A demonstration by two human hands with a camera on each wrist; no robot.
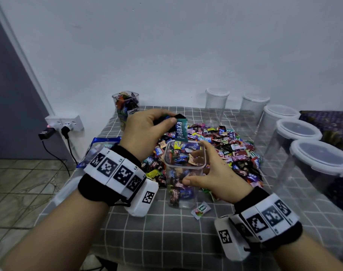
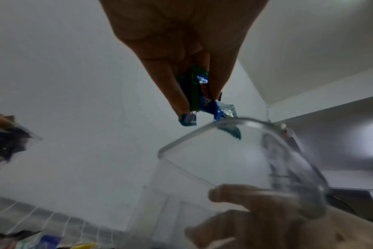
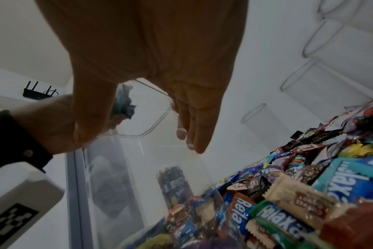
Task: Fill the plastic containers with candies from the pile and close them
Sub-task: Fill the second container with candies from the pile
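Observation:
A clear square container (image 1: pixel 183 174), partly filled with wrapped candies, stands upright on the grey checked tablecloth in front of the candy pile (image 1: pixel 221 153). My right hand (image 1: pixel 207 173) grips its upper part, thumb on the near wall, fingers on the far side. My left hand (image 1: pixel 157 124) hovers just above the open mouth and pinches several wrapped candies (image 1: pixel 181 130), a teal Relaxa wrapper hanging down. In the left wrist view the candies (image 2: pixel 199 94) sit between thumb and fingers above the container rim (image 2: pixel 224 128). In the right wrist view my right hand (image 3: pixel 143 107) wraps the container (image 3: pixel 151 118).
A second filled open container (image 1: pixel 126 106) stands at the back left. Several empty lidded containers (image 1: pixel 297 133) line the right side. A blue candy bag (image 1: pixel 100 147) lies at the table's left edge. One loose candy (image 1: pixel 201 209) lies near the held container. A wall socket (image 1: pixel 65 124) sits left.

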